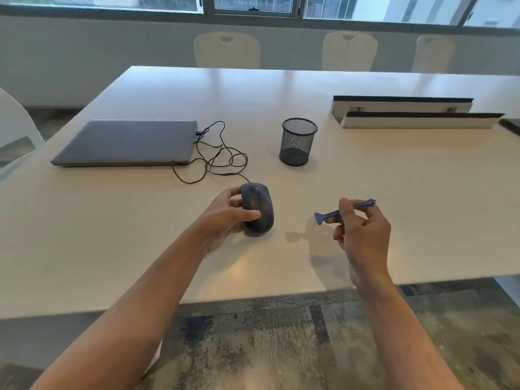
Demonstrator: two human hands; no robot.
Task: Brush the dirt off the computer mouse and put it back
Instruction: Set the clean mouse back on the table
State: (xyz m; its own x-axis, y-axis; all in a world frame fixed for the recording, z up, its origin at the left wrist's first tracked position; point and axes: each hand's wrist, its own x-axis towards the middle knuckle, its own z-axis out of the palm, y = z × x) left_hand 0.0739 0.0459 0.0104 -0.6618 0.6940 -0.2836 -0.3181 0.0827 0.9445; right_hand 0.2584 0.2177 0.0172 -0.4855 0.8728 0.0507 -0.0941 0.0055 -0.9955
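The computer mouse [257,209] is gripped from its left side by the left hand [225,220], thumb laid across its top and fingers curled around its far-left edge. It is set near the middle of the white table [394,178], apparently resting on the surface, though contact cannot be confirmed. Its long axis runs near to far, the cable [216,156] end pointed away toward the closed laptop [126,142]. To the right, well apart from the mouse, a small blue brush [336,213] is pinched in the right hand [363,232], bristles aimed left toward the mouse, handle angled up and right. A mesh pen cup [297,142] is seen farther back.
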